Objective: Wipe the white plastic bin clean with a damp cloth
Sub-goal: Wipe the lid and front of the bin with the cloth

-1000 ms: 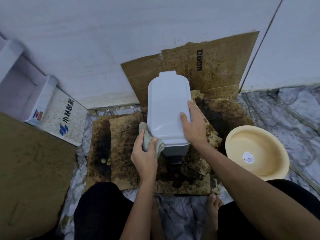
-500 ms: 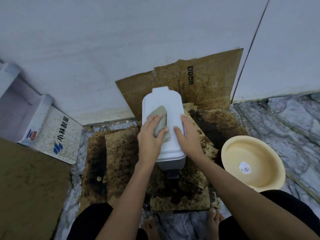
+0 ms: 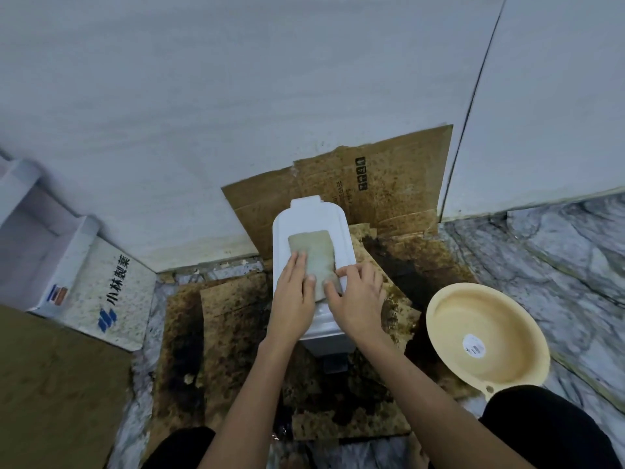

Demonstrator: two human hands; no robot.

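Observation:
The white plastic bin stands on stained cardboard in front of the wall, seen from above with its lid closed. A grey-green cloth lies spread flat on the lid. My left hand rests on the cloth's near left part with its fingers straight. My right hand touches the cloth's near right corner with its fingertips, the palm over the bin's right edge. The bin's front is mostly hidden under my hands and wrists.
Dirty, dark-stained cardboard covers the floor under the bin and leans on the wall behind it. A cream plastic basin sits on the marble floor to the right. A white printed box stands to the left. My knees are at the bottom edge.
The cloth went from bunched in my left hand beside the bin to spread flat on the lid. My right hand moved from the lid's right edge onto the cloth's corner.

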